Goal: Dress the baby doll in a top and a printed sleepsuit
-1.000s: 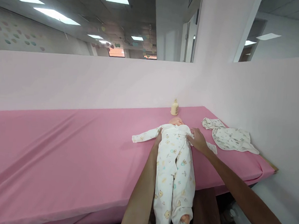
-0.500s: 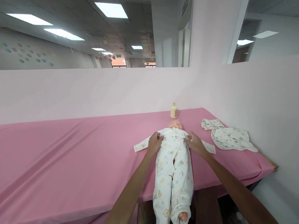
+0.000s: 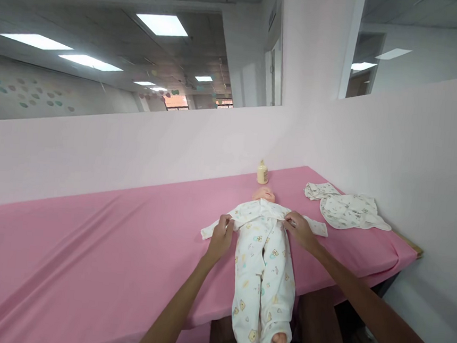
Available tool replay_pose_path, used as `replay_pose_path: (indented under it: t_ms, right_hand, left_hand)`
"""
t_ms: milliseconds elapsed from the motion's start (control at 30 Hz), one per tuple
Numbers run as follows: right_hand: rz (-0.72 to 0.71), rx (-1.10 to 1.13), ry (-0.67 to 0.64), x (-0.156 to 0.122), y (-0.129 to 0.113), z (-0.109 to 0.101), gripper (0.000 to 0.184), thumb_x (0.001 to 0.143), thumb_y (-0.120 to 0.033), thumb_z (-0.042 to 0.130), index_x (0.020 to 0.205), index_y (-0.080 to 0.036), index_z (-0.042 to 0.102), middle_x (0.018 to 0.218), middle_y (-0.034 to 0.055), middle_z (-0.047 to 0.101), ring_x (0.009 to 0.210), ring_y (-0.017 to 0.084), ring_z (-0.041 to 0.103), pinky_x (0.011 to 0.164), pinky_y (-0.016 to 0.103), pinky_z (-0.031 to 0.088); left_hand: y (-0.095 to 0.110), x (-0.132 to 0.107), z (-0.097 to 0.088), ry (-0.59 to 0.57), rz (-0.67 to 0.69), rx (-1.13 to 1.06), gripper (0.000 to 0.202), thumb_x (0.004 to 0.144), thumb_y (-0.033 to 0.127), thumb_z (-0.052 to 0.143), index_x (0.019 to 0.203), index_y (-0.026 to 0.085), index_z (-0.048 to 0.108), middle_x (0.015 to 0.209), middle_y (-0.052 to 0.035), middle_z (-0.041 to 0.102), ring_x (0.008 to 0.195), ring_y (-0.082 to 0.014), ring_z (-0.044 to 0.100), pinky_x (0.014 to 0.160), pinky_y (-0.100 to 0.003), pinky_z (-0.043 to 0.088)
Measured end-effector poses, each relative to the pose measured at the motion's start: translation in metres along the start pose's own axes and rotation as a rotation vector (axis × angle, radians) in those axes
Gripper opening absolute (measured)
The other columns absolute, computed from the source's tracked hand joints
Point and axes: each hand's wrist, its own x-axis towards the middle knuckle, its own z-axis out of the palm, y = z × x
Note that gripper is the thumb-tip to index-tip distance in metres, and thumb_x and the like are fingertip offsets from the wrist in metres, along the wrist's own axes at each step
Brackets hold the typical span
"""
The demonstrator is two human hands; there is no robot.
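Note:
A baby doll (image 3: 264, 194) lies on its back, its head toward the wall and its legs reaching past the table's front edge. It wears a white patterned top (image 3: 259, 210) and matching trousers (image 3: 250, 264); one foot shows at a trouser cuff. My left hand (image 3: 221, 237) pinches the top's hem at the doll's side, on the left of the view. Across the waist, my right hand (image 3: 298, 229) has its fingers closed on the hem at the other side. The fingertips are partly hidden by the hands and cloth.
A pink sheet (image 3: 97, 256) covers the table. Behind the doll's head stands a cream pump bottle (image 3: 262, 173). Folded white patterned clothes (image 3: 351, 210) lie at the right by the wall. A low wall (image 3: 154, 151) with windows runs along the back.
My left hand has moved outward to the left and slightly down, drawing the top's hem out sideways. My right hand stays at the other side of the hem. The view has shifted slightly.

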Motion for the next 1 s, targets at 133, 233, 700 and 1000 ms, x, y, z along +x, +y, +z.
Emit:
replay_pose_path:
  t_ms: [133, 233, 700, 1000]
  right_hand:
    - [-0.059, 0.084, -0.033, -0.018, -0.008, -0.004, 0.017, 0.090, -0.031, 0.044, 0.081, -0.021, 0.054, 0.083, 0.0032, 0.059, 0.080, 0.019, 0.054, 0.074, 0.033, 0.044]
    - [-0.007, 0.045, 0.009, -0.043, -0.013, -0.007, 0.020, 0.094, -0.034, 0.041, 0.084, -0.022, 0.053, 0.084, 0.0034, 0.059, 0.083, 0.020, 0.055, 0.077, 0.034, 0.045]
    - [0.185, -0.477, -0.075, -0.070, -0.004, 0.016, 0.025, 0.090, -0.024, 0.041, 0.066, -0.021, 0.046, 0.073, 0.0057, 0.061, 0.074, 0.022, 0.056, 0.071, 0.035, 0.039]
    - [-0.074, -0.646, -0.072, -0.096, -0.012, 0.018, 0.018, 0.089, -0.017, 0.044, 0.073, -0.020, 0.053, 0.077, 0.0070, 0.061, 0.080, 0.025, 0.054, 0.077, 0.037, 0.038]
  left_hand:
    - [0.003, -0.027, 0.008, -0.095, 0.084, 0.125, 0.024, 0.096, 0.036, 0.033, 0.102, 0.021, 0.051, 0.124, -0.0112, 0.059, 0.122, -0.0242, 0.050, 0.095, -0.038, 0.043]
    - [0.003, -0.041, 0.010, -0.079, 0.043, 0.236, 0.022, 0.094, 0.025, 0.033, 0.099, 0.021, 0.054, 0.114, -0.0108, 0.063, 0.113, -0.0243, 0.055, 0.095, -0.039, 0.043]
    - [-0.002, -0.029, 0.014, -0.223, -0.165, 0.293, 0.024, 0.085, 0.024, 0.040, 0.061, 0.021, 0.041, 0.070, -0.0041, 0.058, 0.069, -0.0210, 0.055, 0.059, -0.030, 0.032]
    - [0.003, -0.019, 0.016, -0.015, -0.261, 0.199, 0.020, 0.080, 0.024, 0.047, 0.099, 0.022, 0.053, 0.094, -0.0029, 0.068, 0.077, -0.0191, 0.058, 0.064, -0.028, 0.037]
